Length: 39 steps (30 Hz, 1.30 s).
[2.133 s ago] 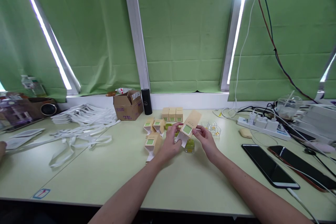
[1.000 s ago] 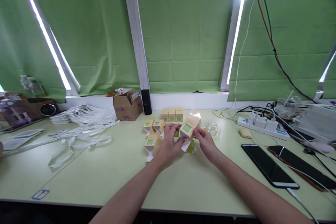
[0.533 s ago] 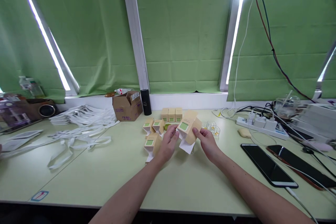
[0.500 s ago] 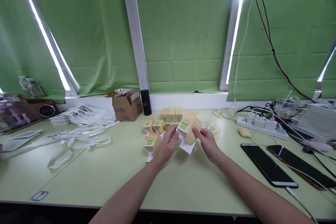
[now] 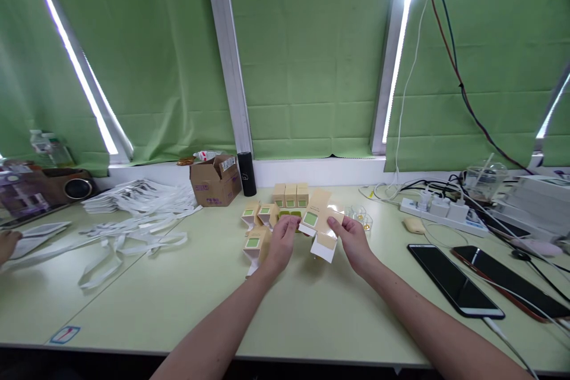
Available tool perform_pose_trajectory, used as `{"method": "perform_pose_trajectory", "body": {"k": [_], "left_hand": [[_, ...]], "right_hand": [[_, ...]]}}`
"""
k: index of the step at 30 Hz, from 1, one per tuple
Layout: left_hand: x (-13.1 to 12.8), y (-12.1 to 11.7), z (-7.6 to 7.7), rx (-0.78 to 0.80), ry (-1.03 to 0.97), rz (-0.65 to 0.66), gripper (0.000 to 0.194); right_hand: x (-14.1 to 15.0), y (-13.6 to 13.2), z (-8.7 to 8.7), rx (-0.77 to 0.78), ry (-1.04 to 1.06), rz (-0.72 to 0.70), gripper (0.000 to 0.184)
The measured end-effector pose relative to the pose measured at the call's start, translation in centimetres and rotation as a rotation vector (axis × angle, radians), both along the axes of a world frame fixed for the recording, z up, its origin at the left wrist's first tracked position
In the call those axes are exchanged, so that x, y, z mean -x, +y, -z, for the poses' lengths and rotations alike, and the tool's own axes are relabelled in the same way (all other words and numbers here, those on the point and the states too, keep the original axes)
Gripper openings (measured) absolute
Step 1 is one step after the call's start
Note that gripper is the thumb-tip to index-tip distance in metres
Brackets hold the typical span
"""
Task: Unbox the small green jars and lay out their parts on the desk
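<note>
A small beige paper carton (image 5: 321, 209) with a green square on its face is between my hands, flattened and tilted, its white-lined flaps hanging at the lower end. My right hand (image 5: 355, 244) pinches its right side, thumb on top. At the lower left edge, the curled fingertips of my left hand (image 5: 282, 242) close on the carton; the exact grip is partly hidden. Left of that hand stand open cartons of the same kind, one (image 5: 256, 244) nearest me. Several upright cartons (image 5: 291, 195) form a row behind. Green pieces (image 5: 288, 214) lie just beyond my left fingers. Clear little containers (image 5: 361, 218) sit past my right hand.
White straps (image 5: 133, 205) spread over the left table. A cardboard box (image 5: 216, 181) and black cylinder (image 5: 247, 174) stand at the back. Right are phones (image 5: 455, 280), a power strip (image 5: 443, 214) and cables. Another person's hand (image 5: 8, 244) is at the far left edge.
The carton has gone from partly folded to flatter, with its lower flaps spread. My left hand has shifted slightly left. Another person's hand has come further in at the left.
</note>
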<state>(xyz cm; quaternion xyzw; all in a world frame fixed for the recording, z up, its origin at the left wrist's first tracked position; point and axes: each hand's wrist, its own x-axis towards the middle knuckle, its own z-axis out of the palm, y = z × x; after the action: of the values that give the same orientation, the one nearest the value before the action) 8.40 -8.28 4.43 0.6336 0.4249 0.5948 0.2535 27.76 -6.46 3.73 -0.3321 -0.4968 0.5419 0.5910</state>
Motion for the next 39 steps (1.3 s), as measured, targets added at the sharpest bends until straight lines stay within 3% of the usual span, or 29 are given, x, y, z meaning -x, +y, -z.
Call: {"method": "perform_pose_trajectory", "body": {"k": [10, 19, 27, 30, 34, 36, 39], "left_hand": [[-0.1, 0.0, -0.2, 0.060, 0.038, 0.000, 0.044], [0.1, 0.4, 0.1, 0.154, -0.087, 0.196, 0.043], [0.6, 1.4, 0.1, -0.037, -0.210, 0.030, 0.037], [0.9, 1.3, -0.1, -0.228, -0.103, -0.135, 0.027], [1.3, 0.1, -0.8, -0.519, 0.264, -0.242, 0.013], [1.5, -0.6, -1.1, -0.572, 0.411, -0.261, 0.014], [1.8, -1.3, -1.5, -0.513, 0.556, -0.256, 0.017]], "right_hand": [[0.3, -0.1, 0.4, -0.042, -0.045, -0.021, 0.054], [0.2, 0.0, 0.4, -0.132, -0.056, 0.026, 0.055], [-0.3, 0.2, -0.1, -0.219, -0.033, 0.145, 0.049], [-0.4, 0.6, 0.2, -0.201, -0.040, 0.207, 0.043], [-0.3, 1.2, 0.9, -0.138, 0.007, 0.228, 0.031], [-0.2, 1.3, 1.1, -0.076, 0.045, 0.205, 0.030], [-0.2, 1.5, 1.4, -0.014, 0.053, 0.172, 0.034]]}}
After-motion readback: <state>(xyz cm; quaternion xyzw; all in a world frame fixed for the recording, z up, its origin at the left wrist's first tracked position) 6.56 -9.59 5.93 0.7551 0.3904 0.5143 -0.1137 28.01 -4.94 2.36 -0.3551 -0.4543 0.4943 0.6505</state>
